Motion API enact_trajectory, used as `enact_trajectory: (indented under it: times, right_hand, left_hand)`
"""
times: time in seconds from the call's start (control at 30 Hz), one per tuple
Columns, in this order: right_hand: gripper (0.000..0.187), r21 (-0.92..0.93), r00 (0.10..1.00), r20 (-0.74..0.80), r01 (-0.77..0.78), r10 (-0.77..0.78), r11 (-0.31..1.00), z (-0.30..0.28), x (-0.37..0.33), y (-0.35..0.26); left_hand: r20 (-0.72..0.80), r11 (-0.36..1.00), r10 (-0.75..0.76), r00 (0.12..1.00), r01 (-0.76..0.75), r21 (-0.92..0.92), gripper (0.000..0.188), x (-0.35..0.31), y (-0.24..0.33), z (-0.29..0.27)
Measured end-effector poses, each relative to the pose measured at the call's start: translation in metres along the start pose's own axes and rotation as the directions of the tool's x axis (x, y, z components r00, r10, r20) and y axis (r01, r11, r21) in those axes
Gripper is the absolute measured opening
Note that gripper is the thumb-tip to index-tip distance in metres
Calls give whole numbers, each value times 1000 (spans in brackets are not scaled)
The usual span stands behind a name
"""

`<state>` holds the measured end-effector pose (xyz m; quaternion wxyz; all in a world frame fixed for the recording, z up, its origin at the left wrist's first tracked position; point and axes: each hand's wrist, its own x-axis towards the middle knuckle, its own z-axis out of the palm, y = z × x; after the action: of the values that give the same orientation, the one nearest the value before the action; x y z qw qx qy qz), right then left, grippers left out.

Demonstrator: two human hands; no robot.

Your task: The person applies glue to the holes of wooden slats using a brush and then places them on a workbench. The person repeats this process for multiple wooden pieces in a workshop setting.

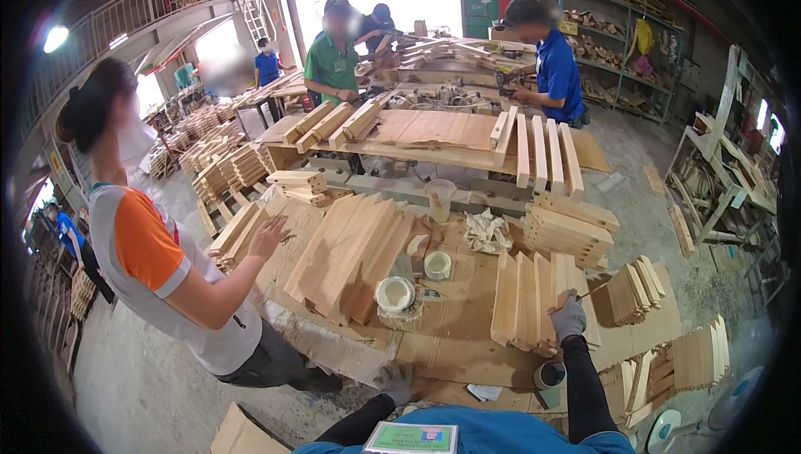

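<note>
Just beyond the left hand (395,385), whose gloved fingers are spread apart on the table (467,358), whitish matter (395,294) is held in a larger tub (378,295) and a smaller tub (437,277). Pale, flat wooden boards (524,300) are ranged side by side just left of the right hand (569,318); whether its fingers are clamped on one cannot be told.

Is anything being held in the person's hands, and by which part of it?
The right hand seems to hold a thin stick near one end, though the grip is unclear. The left hand holds nothing visible.
</note>
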<state>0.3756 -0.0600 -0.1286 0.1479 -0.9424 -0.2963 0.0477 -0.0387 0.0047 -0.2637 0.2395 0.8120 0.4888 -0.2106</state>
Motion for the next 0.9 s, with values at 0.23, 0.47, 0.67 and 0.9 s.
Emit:
enact_trajectory:
  times: [0.23, 0.47, 0.67, 0.9]
  right_hand:
    - [81, 15, 1000, -11, 12, -12, 1000, 9, 4, 2]
    - [86, 9, 997, -56, 57, -56, 998, 18, 8, 12]
    - [83, 40, 997, -69, 30, -27, 999, 11, 3, 4]
    - [82, -15, 998, -58, 20, -21, 1000, 14, 6, 10]
  left_hand:
    - [-20, 1000, -9, 1000, 9, 10, 94, -1, -2, 5]
    - [-31, 999, -8, 999, 9, 46, 94, 2, -2, 8]
    - [-79, 998, 18, 997, -13, 65, 95, 9, -9, 23]
    - [-71, 999, 46, 996, -48, -14, 94, 3, -4, 13]
